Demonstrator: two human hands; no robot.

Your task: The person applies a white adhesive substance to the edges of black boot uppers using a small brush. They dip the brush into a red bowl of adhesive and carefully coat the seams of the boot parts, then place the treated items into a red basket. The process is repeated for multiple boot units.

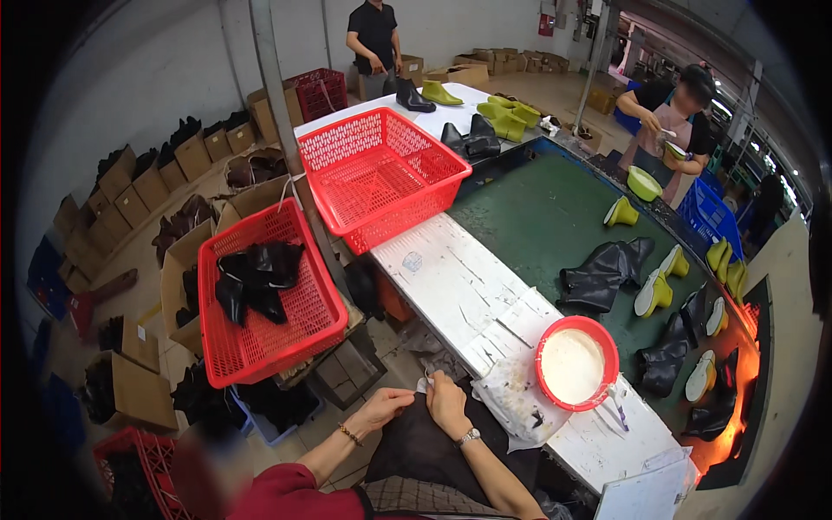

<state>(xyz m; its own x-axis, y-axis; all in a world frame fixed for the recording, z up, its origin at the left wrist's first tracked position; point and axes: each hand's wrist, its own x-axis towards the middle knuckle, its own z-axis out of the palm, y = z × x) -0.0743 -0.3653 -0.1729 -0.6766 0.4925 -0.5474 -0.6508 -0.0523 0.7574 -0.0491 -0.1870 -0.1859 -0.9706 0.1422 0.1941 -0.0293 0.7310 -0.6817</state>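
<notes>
Over my dark apron [407, 455], my left hand [381, 411] and my right hand [447, 407] meet close together. Their fingers are closed in a pinch on a small white scrap [423, 385]; whether it is paper, cloth or tape is too small to tell. Just right of my right hand, a stained white cloth [511, 394] lies on the edge of a white work surface [459, 269]. On that surface stands a red bowl [613, 351] of creamy white liquid, with a brush-like handle [619, 412] leaning at its rim.
A red basket [334, 338] at left holds black boots [257, 270]; another red basket [364, 227] stands beyond. On the green conveyor [520, 208] lie black boot uppers [602, 273] and yellow-green soles [654, 295], near an orange-glowing opening [745, 407]. A co-worker [672, 121] works across it; another person [374, 39] stands behind.
</notes>
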